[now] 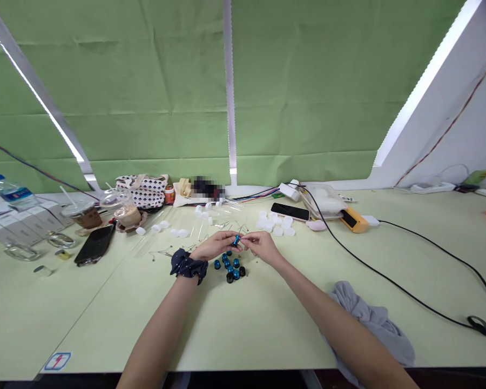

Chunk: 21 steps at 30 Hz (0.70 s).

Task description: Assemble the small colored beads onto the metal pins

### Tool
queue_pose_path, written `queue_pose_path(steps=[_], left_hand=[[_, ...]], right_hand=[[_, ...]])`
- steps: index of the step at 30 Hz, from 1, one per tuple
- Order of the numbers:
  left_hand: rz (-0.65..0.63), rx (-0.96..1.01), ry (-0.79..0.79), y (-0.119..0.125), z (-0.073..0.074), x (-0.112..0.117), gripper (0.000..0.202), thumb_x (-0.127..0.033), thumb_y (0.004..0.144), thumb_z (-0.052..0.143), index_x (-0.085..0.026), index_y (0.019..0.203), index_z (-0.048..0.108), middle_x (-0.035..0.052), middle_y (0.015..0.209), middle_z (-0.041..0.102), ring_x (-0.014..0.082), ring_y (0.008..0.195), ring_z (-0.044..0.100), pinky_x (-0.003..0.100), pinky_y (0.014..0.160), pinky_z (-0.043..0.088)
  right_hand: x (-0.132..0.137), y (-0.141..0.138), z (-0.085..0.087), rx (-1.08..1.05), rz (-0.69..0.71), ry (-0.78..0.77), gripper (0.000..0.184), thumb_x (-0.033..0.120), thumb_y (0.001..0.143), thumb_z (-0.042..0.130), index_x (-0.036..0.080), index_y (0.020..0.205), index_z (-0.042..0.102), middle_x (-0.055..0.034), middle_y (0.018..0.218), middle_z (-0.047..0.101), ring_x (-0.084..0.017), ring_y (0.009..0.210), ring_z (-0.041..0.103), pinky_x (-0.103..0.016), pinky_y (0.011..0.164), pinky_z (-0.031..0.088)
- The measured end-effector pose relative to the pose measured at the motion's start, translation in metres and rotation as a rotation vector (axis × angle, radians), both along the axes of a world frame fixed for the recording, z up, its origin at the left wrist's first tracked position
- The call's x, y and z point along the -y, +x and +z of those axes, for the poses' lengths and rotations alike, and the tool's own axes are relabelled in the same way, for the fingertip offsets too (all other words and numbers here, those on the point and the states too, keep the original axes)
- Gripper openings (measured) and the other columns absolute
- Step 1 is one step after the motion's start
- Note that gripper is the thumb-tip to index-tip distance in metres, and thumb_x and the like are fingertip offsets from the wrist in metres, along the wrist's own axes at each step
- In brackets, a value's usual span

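Two bare hands meet above the middle of the pale green table (267,324), with a small shiny blue cylindrical cap (236,240) between their fingertips. The left hand (214,246) comes in from the left and its fingers (228,238) are closed in a pinch on the cap's left side. The right hand (264,247) comes in from the right. Its fingers (247,241) are pressed together at the cap's right side, but the picture is too small to show whether they grip the cap itself or something fine at its end.

The cap is held clear of the table and is about equally near both hands. It looks slightly tilted, though its long axis cannot be told for certain.

Just below the hands, on the side nearer the person, a loose cluster of small blue and black caps (231,268) lies on the table. A navy dotted fabric scrunchie (188,266) sits around the left wrist. Beyond the fingers lie scattered white plastic bottle caps (276,225) and a few thin metal pins. A crumpled grey cloth (372,319) lies under the right forearm.
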<state>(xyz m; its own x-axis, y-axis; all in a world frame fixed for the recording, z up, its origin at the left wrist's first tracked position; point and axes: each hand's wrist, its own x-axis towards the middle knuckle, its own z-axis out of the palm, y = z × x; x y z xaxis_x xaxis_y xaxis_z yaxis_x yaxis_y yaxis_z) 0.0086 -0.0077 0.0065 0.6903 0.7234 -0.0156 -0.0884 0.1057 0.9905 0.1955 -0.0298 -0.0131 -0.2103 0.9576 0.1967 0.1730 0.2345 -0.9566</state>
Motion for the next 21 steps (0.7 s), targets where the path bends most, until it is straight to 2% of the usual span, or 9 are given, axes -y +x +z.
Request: queue_pose_path(steps=[5,8,11,14,18,21], left_hand=[[0.007,-0.042,0.039,0.0009,-0.0006,0.0003,0.038,-0.033,0.079,0.060,-0.011,0.109,0.060,0.0111,0.092,0.065,0.0168,0.082,0.062,0.034,0.083,0.046],[0.005,-0.096,0.091,0.0017,0.0015,0.0018,0.038,-0.034,0.080,0.058,-0.012,0.111,0.060,0.0099,0.089,0.065,0.0167,0.083,0.062,0.035,0.084,0.046],[0.015,-0.133,0.176,0.0015,0.0042,0.0031,0.037,-0.036,0.079,0.058,-0.016,0.110,0.061,0.0086,0.097,0.062,0.0167,0.083,0.061,0.034,0.083,0.048],[0.008,-0.145,0.246,0.0003,0.0069,0.0040,0.034,-0.036,0.078,0.059,-0.019,0.107,0.064,0.0076,0.103,0.056,0.0174,0.084,0.062,0.034,0.080,0.050],[-0.021,-0.163,0.266,-0.0004,0.0087,0.0047,0.035,-0.037,0.077,0.059,-0.020,0.107,0.064,0.0074,0.102,0.054,0.0174,0.082,0.062,0.034,0.078,0.051],[0.007,-0.196,0.266,0.0010,0.0079,0.0047,0.036,-0.039,0.076,0.060,-0.019,0.105,0.065,0.0075,0.100,0.054,0.0162,0.076,0.062,0.034,0.076,0.052]], right_hand=[[0.0011,0.0001,0.0032,-0.049,0.031,-0.060,0.029,0.040,0.068,0.063,0.014,0.078,0.069,-0.0003,0.054,0.059,-0.006,0.036,0.040,-0.020,0.036,0.030],[0.0011,0.0004,0.0048,-0.169,0.091,-0.220,0.027,0.038,0.064,0.068,0.011,0.072,0.067,-0.0003,0.053,0.058,-0.004,0.036,0.037,-0.019,0.036,0.025],[-0.0012,0.0022,0.0042,-0.300,0.195,-0.436,0.026,0.034,0.060,0.071,0.010,0.067,0.064,0.0005,0.051,0.055,-0.002,0.034,0.031,-0.018,0.036,0.020],[-0.0039,0.0037,0.0019,-0.357,0.274,-0.531,0.026,0.031,0.057,0.074,0.010,0.064,0.061,0.0019,0.049,0.053,0.000,0.033,0.026,-0.018,0.036,0.017],[-0.0032,0.0011,-0.0022,-0.254,0.227,-0.437,0.027,0.036,0.061,0.070,0.012,0.063,0.058,0.0020,0.049,0.053,-0.002,0.033,0.028,-0.019,0.037,0.019],[0.0008,-0.0034,-0.0051,0.028,0.052,-0.150,0.022,0.035,0.071,0.061,0.015,0.064,0.058,0.0012,0.050,0.055,-0.007,0.038,0.040,-0.020,0.041,0.027]])
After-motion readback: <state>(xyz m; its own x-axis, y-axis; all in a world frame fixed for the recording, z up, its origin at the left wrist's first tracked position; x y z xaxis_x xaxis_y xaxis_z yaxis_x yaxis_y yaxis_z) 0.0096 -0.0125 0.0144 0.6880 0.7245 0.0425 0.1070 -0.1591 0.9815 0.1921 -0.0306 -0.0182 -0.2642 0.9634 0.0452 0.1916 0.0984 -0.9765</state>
